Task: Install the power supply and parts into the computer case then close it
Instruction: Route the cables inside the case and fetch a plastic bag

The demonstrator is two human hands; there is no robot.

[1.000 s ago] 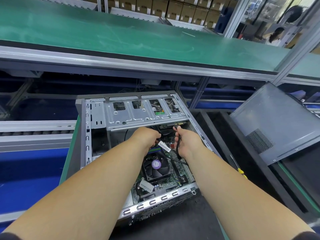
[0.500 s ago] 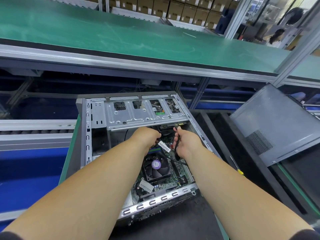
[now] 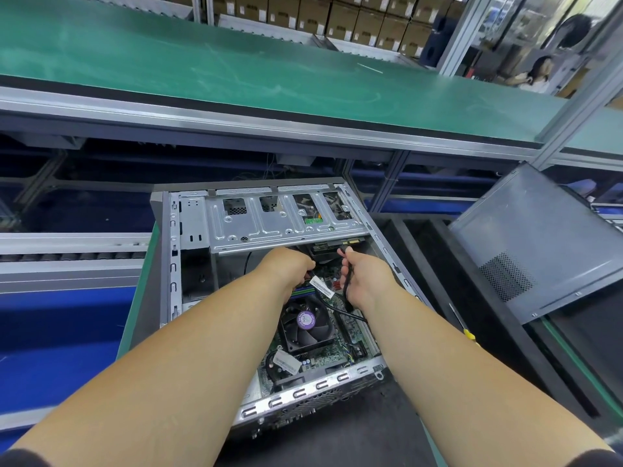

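An open computer case (image 3: 170, 264) lies on its side in front of me, its silver drive cage (image 3: 276, 224) at the far end. Inside, a black CPU fan (image 3: 308, 323) with a purple label sits on the green motherboard. Both my hands reach in just below the drive cage. My left hand (image 3: 290, 267) grips the end of a black cable that carries a white tag (image 3: 322, 287). My right hand (image 3: 365, 278) holds another stretch of the black cable (image 3: 347, 281), which runs down across the fan's right side. The fingertips of my left hand are hidden.
The grey side panel (image 3: 539, 244) leans at the right, off the case. A yellow-handled screwdriver (image 3: 463, 326) lies between it and the case. A green conveyor shelf (image 3: 236, 72) runs across the back, with cardboard boxes behind it. Another person sits far right.
Both hands stay at nearly the same spot under the drive cage. The right hand has shifted slightly along the cable; the case has not moved.
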